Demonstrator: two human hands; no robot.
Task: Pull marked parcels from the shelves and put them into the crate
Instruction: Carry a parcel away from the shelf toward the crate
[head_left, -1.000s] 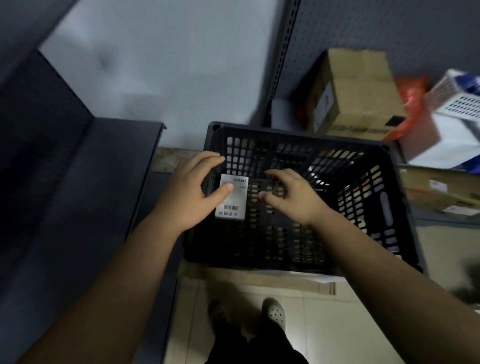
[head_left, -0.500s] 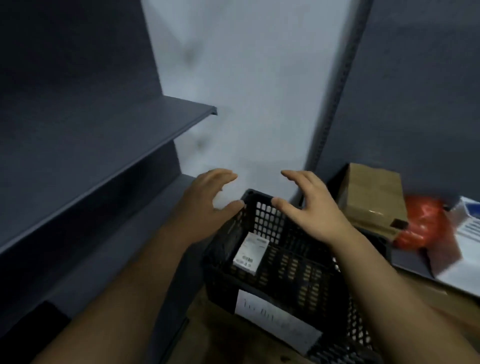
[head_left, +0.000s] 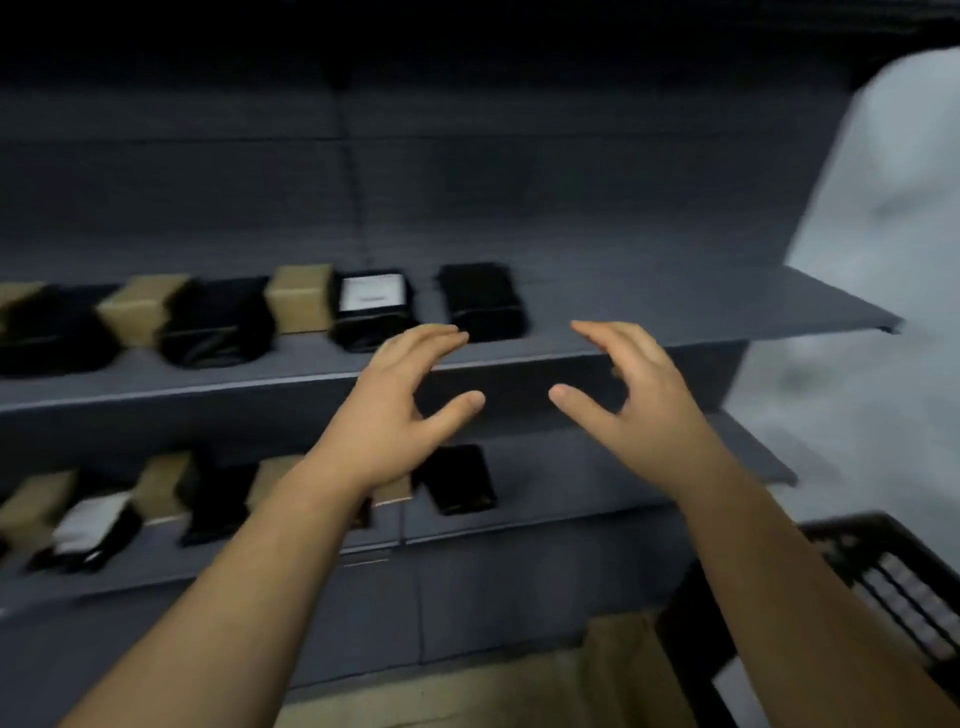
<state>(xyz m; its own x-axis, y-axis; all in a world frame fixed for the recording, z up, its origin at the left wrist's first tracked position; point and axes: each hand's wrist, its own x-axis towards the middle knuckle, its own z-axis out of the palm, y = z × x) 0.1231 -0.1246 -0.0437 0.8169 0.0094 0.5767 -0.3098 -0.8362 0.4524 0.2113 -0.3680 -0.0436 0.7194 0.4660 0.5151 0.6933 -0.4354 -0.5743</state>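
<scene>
Both my hands are raised in front of the grey shelves, empty, with fingers spread. My left hand (head_left: 400, 400) hovers just below a black parcel with a white label (head_left: 371, 306) on the upper shelf (head_left: 649, 317). My right hand (head_left: 631, 395) is level with that shelf's bare right part. A plain black parcel (head_left: 480, 301) lies right of the labelled one. On the lower shelf (head_left: 597, 499) a second black parcel with a white label (head_left: 88, 530) lies at the left and a plain black one (head_left: 460, 480) sits near my left wrist. The black crate (head_left: 883, 587) is at the lower right.
Brown cardboard boxes (head_left: 301, 296) and more black parcels (head_left: 218, 322) line both shelves toward the left. A white wall (head_left: 857, 312) ends the shelving on the right. Brown floor board (head_left: 519, 691) shows below. The picture is motion-blurred.
My view has swung up and left from the crate to the shelves. Both hands let go of the white-labelled parcel, left it in the crate, and rose empty to shelf height.
</scene>
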